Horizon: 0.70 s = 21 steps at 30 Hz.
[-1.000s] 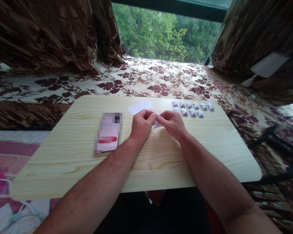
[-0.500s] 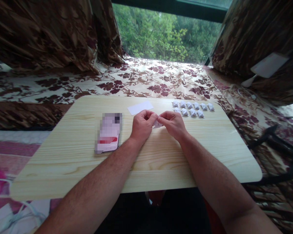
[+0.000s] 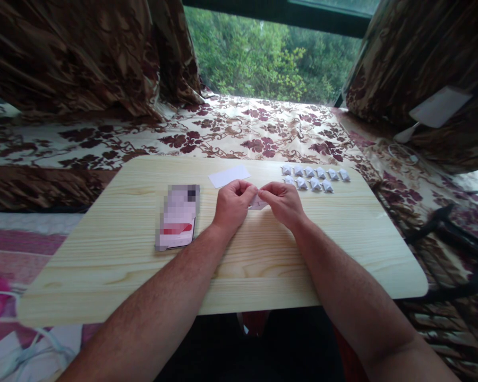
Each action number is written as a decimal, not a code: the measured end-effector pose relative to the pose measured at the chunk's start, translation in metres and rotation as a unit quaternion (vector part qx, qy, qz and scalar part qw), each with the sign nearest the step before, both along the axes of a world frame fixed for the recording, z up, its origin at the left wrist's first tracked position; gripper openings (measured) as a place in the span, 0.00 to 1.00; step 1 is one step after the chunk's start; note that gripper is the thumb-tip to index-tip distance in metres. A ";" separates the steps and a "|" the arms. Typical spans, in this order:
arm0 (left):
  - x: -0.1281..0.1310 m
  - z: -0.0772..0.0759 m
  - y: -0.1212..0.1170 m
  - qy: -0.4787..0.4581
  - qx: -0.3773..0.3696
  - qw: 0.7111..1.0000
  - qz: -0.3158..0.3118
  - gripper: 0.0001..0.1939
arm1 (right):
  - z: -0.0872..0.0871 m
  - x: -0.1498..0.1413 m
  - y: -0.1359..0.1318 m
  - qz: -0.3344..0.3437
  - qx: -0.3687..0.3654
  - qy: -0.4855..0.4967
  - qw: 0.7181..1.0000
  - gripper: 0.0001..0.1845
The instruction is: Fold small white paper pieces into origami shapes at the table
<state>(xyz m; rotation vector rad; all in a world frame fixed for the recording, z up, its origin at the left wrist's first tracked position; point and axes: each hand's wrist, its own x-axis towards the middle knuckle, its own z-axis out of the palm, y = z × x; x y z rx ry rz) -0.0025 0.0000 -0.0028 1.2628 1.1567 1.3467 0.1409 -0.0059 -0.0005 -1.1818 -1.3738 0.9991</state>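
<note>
Between my hands is a small piece of white folded paper, partly covered by the fingers. My left hand pinches its left side, thumb and fingertips pressed together. From the other side my right hand pinches the same paper, and the fingertips of both hands nearly meet. Just beyond the left hand lies a flat white paper strip. Several small pointed folded-paper shapes stand in two rows past the right hand. The nearest shape of the front row is close to the right knuckles.
A phone, partly blurred out, lies on the light wooden table left of my forearm. Behind the table is a ledge with floral cloth. A white lamp stands at the right, and a black chair-like frame is beside the table.
The folded paper between my fingers has turned slightly and shows more of its flat face. Both hands keep nearly the same place and grip.
</note>
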 end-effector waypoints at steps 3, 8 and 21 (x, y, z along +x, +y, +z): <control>-0.001 0.001 0.000 0.000 -0.004 1.000 -0.007 0.12 | -0.001 0.001 0.001 0.019 -0.013 0.035 0.999 0.08; -0.001 0.002 0.000 0.010 0.000 1.000 -0.005 0.11 | 0.000 0.000 0.001 0.018 -0.019 0.035 0.999 0.09; -0.001 0.001 0.000 0.047 0.029 0.998 0.024 0.10 | 0.002 -0.004 -0.002 0.007 -0.011 -0.078 0.997 0.16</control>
